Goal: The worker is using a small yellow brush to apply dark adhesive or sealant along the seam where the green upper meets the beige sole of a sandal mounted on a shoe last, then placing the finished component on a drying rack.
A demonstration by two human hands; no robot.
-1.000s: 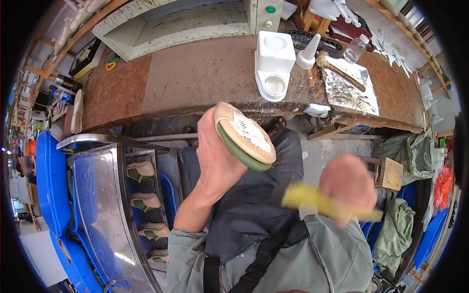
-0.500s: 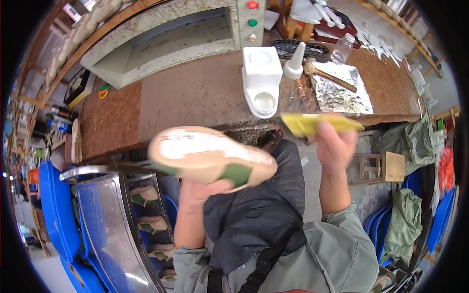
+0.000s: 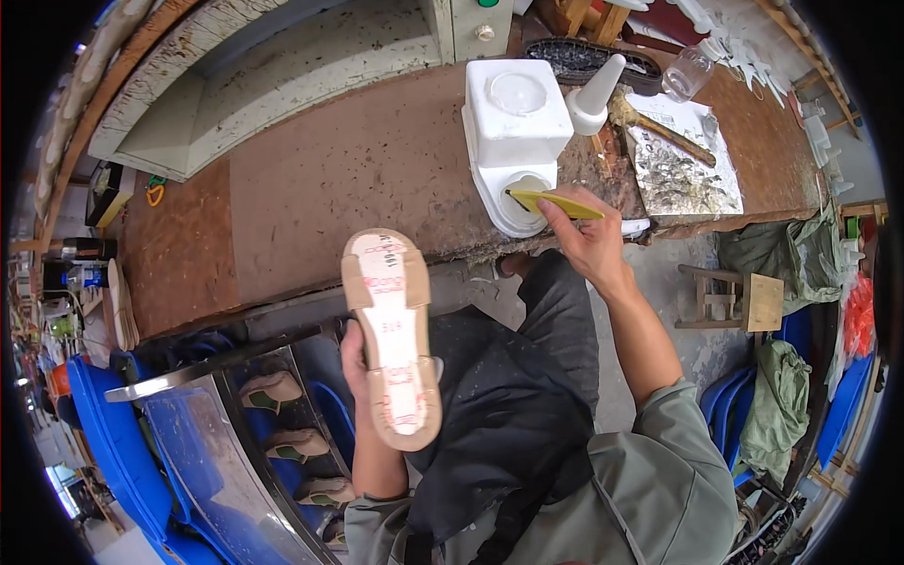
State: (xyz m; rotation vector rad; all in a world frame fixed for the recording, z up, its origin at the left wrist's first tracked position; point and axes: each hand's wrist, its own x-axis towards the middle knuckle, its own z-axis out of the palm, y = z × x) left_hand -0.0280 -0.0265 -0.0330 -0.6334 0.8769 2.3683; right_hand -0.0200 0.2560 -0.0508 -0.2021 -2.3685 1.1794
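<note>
Centre frame: left hand point(image 3: 356, 353) with fingers wrapped round the edge of a tan shoe sole point(image 3: 391, 334), its labelled underside facing up, held just below the brown counter point(image 3: 330, 179); right hand point(image 3: 589, 240) fingers pinched on a yellow brush point(image 3: 551, 202), its tip at the white glue pot point(image 3: 516, 141) mouth.

A worn brown workbench point(image 3: 311, 188) spans the top; grey concrete floor point(image 3: 678, 311) below, blue racks point(image 3: 104, 443) at left
</note>
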